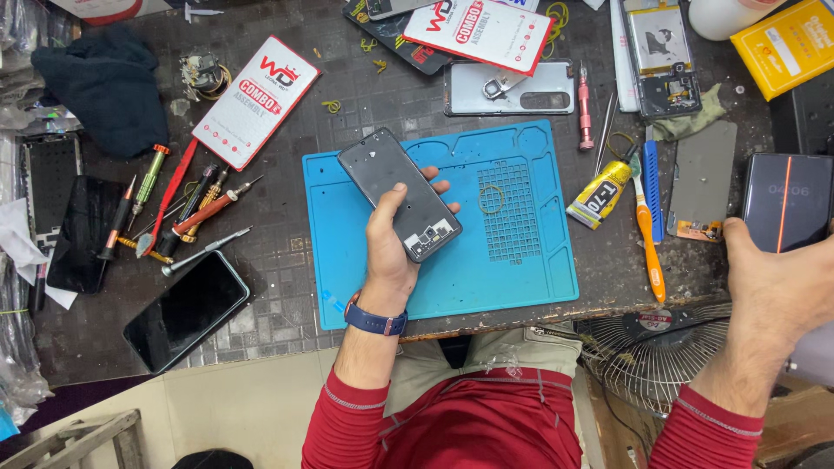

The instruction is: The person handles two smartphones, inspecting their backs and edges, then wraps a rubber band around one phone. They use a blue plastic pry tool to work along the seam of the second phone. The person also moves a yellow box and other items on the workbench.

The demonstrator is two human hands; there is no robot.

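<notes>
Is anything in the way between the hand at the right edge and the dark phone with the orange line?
No, nothing visible is. The right hand already touches the lower left corner of the dark phone at the table's right edge. The grey panel lies beside it, not between. The left hand holds another phone over the blue mat.

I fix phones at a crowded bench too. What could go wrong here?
The left hand holds the opened phone in the air above the blue mat; a slip might drop it. The right hand touches a phone near the table edge, which might fall. The glue tube lies near parts.
</notes>
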